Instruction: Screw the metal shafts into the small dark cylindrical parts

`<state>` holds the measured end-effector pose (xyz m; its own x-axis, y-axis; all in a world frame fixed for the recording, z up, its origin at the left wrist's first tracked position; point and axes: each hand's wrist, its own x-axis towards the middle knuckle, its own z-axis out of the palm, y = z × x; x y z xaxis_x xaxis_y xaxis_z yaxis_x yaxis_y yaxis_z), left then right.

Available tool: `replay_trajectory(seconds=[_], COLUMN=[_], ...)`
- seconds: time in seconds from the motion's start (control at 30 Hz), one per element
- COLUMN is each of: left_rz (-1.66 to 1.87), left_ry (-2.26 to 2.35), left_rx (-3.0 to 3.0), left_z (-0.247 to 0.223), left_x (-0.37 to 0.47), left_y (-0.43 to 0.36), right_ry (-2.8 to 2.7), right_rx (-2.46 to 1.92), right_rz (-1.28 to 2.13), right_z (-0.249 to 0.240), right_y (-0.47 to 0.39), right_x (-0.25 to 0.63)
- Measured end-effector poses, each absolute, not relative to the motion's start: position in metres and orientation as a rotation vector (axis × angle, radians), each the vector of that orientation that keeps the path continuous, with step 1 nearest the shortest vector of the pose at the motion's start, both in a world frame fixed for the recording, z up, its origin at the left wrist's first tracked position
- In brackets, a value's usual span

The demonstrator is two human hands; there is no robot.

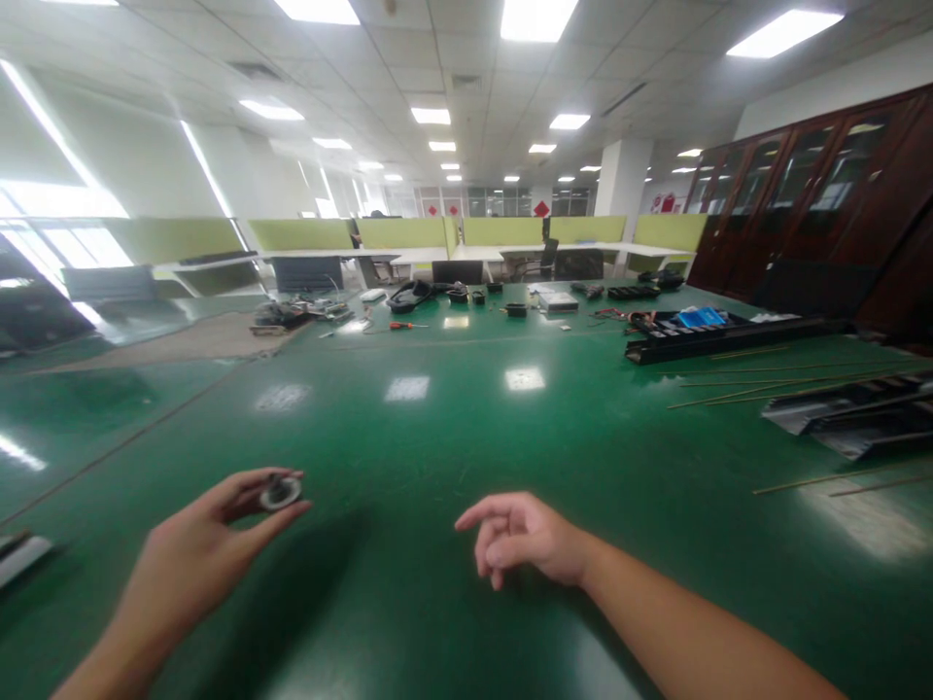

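Observation:
My left hand [211,535] is closed on a small round part [281,493], pinched between thumb and fingers above the green tabletop [408,467]. The part has a pale metallic ring with a darker piece sticking up from its middle; its exact kind does not show. To the right, my right hand [521,535] hovers over the table with nothing in it. Its index finger points left, the other fingers are loosely bent, and they stand apart from one another. A gap of bare tabletop lies between the two hands.
A screwdriver [406,326] with an orange handle lies farther back, near several small black parts and a white box [558,301]. At right are black metal channels [867,418] and thin rods [765,389]. A pale-edged object [25,562] sits at far left.

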<state>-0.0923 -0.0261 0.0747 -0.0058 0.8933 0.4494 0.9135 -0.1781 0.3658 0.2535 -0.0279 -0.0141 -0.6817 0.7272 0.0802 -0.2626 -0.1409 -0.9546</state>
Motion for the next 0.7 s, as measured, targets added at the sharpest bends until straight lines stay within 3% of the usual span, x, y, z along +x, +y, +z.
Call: replay_trajectory(seconds=[0.23,0.47,0.7], left_rz=[-0.978,-0.887,-0.861], left_ry=[-1.630,-1.563,-1.354], left_rx=[-2.938,-3.107,-3.233], left_z=[0.052,0.014,0.004], left_x=[0.018,0.027,0.028], left_y=[0.015,0.003,0.005], right_ry=[-1.551,-1.670,-1.739], right_rx=[-1.193,-1.254,-1.276], right_rz=[1.102,1.063,0.974], right_z=[-0.019,-0.029,-0.029], right_y=[-0.020,-0.020,-0.022], right_x=[0.257,0.250,0.248])
